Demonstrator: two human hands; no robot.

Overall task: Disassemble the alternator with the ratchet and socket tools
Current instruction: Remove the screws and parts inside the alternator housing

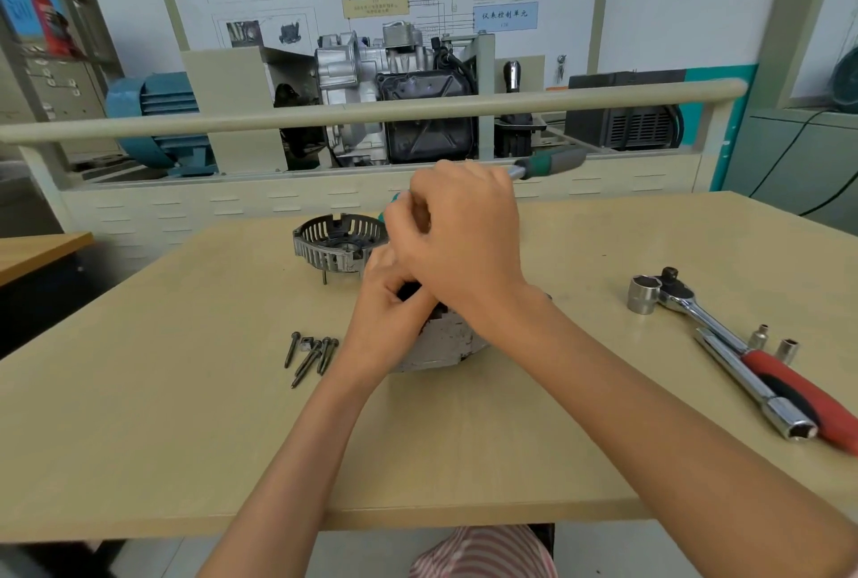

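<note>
The surface (464, 429) looks like pale wood-grain laminate, matt and smooth; the alternator body (445, 343) is dull grey cast metal, scuffed and rough; the slotted end cover (336, 243) is matt grey metal with darker patches; the loose bolts (308, 352) are dark, unpolished metal; the red-handled ratchet (743, 345) has a bright chrome head and shaft and a glossy red and black plastic handle; the large socket (643, 294) and the extension bar (752, 384) are mirror-polished steel; the green-handled ratchet (550, 162) looks rubbery, matt plastic.
</note>
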